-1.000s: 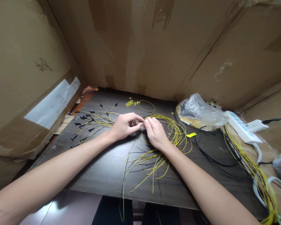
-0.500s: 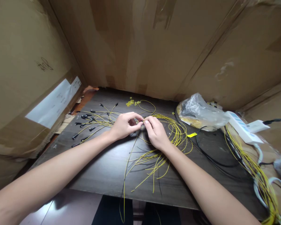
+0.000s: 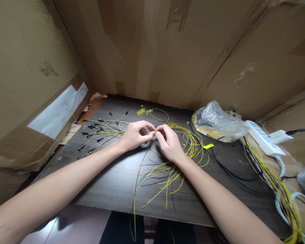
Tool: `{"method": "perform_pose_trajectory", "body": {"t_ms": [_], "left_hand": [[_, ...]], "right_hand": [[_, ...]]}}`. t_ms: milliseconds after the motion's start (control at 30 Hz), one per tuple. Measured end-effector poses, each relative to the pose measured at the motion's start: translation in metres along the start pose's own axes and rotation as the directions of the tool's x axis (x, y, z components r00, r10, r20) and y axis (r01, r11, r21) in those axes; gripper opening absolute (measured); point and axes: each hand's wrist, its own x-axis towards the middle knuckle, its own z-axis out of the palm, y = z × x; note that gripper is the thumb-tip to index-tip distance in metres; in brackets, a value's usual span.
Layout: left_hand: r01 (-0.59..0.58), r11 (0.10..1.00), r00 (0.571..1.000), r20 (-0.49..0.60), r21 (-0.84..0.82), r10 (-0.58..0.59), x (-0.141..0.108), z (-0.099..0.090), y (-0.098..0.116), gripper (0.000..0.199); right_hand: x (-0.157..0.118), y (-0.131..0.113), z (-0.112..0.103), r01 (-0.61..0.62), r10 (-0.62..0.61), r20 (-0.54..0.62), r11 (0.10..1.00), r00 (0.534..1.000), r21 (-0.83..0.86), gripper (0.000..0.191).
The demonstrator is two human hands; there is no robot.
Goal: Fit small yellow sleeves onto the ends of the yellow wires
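My left hand [image 3: 136, 136] and my right hand [image 3: 169, 144] meet above the middle of the table, thumbs and forefingers pinched. A small yellow piece [image 3: 155, 130] shows between the two sets of fingertips; its exact shape is too small to make out. From beneath the fingers a thin yellow and black cable [image 3: 135, 189] runs down and loops over the table's front edge. Left of my left hand, several cables end in black connectors [image 3: 92, 126]. A coil of yellow cables [image 3: 193, 144] lies behind and beside my right hand, with loose ends spread toward me.
Small yellow pieces [image 3: 141, 111] lie at the back of the dark table [image 3: 104, 193]. On the right are a clear plastic bag [image 3: 216, 118], a yellow tag [image 3: 208, 146], a white power strip [image 3: 263, 137] and a yellow cable bundle [image 3: 277, 179]. Cardboard walls [image 3: 132, 51] surround the table.
The fingertips have parted slightly, and the small yellow piece between them shows more plainly. Otherwise both hands and the cables are almost where they were.
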Motion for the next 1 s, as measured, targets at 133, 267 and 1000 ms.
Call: {"method": "perform_pose_trajectory", "body": {"t_ms": [133,267,1000], "left_hand": [[-0.029,1.000,1.000,0.010,0.012,0.028,0.0001,-0.0004,-0.0001,0.011],[-0.100,0.994,0.995,0.014,0.046,0.099,-0.0006,-0.0001,-0.0001,0.012],[-0.100,0.994,0.995,0.002,0.052,0.100,-0.0007,-0.0002,0.0005,0.010]], "right_hand": [[0.0001,0.0007,-0.0001,-0.004,0.005,0.018,0.999,1.000,-0.034,0.020],[0.0007,0.0048,0.0011,0.017,-0.014,0.033,0.995,0.999,-0.095,0.031],[0.0010,0.0079,0.0032,0.051,-0.049,0.028,0.996,0.998,-0.075,0.033]]}}
